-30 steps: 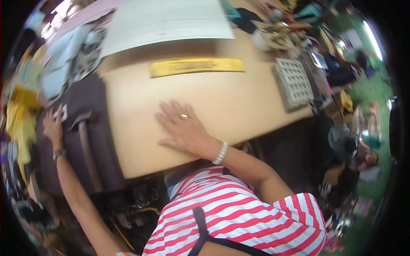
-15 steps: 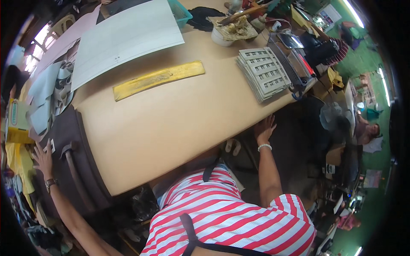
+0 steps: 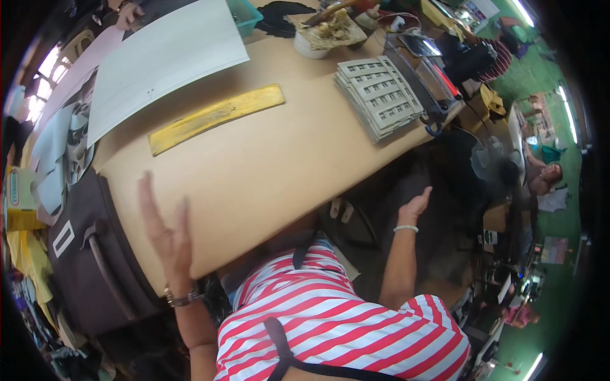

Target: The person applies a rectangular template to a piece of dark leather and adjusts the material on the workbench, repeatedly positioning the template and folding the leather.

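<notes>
My left hand (image 3: 170, 238) is raised over the front left part of the tan tabletop (image 3: 267, 165). Its fingers are spread and blurred, with nothing in them. Off the table's front edge on the right hangs my right hand (image 3: 414, 208), empty; its thumb is apart and its other fingers are partly smeared. Left of my left hand, a hammer (image 3: 109, 270) lies on a dark brown padded surface (image 3: 76, 286), beside a small white rectangular frame-like piece (image 3: 63, 239). A worn yellow bar (image 3: 216, 119) lies across the middle of the table.
A large white sheet (image 3: 165, 63) covers the far left, with grey offcuts (image 3: 57, 159) beside it. A stack of printed cards (image 3: 381, 95) sits at the right edge. Behind are a glue-crusted white tub (image 3: 312, 47) and a teal basket (image 3: 246, 19). Another person's hand (image 3: 129, 14) shows far left.
My left hand has lifted off the dark surface and moved right over the table. My right hand has left the table's edge and shifted slightly right. Another person's hand has appeared at far left.
</notes>
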The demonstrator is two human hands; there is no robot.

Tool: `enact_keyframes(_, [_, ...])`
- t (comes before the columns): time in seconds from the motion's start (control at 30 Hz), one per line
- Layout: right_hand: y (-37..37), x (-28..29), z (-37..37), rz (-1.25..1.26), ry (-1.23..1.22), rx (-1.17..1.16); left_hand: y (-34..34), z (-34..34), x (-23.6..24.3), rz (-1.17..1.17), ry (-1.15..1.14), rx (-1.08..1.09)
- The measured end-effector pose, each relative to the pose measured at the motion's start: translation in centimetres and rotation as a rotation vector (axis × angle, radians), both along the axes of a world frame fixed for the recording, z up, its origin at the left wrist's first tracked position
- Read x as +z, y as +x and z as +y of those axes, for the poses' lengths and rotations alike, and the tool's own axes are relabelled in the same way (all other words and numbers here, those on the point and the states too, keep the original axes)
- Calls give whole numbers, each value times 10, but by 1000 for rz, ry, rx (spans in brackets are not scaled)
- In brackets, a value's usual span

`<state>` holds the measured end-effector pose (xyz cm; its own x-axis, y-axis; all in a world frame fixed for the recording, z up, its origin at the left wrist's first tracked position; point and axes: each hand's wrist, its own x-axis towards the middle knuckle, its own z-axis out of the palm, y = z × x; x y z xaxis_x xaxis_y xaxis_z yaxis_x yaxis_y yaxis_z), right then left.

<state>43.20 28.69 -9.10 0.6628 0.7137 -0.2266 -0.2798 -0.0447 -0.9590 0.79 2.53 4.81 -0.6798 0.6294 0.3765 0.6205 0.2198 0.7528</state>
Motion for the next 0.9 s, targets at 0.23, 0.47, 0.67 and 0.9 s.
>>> enact_keyframes(0.23, [-100, 167, -64, 451, 372, 427, 98, 59, 2, -442, -31, -791])
enact_keyframes(0.47, [-297, 176, -99, 203, 226, 1199, 89, 45, -28, -1320, 231, -496])
enact_keyframes(0.67, [-339, 148, -75, -444, 553, 1686, 21, 6, -26, -1025, 491, -88])
enact_keyframes(0.9, [-304, 106, -69, -1537, 743, 1417, -38, -51, -24, -641, 166, -18])
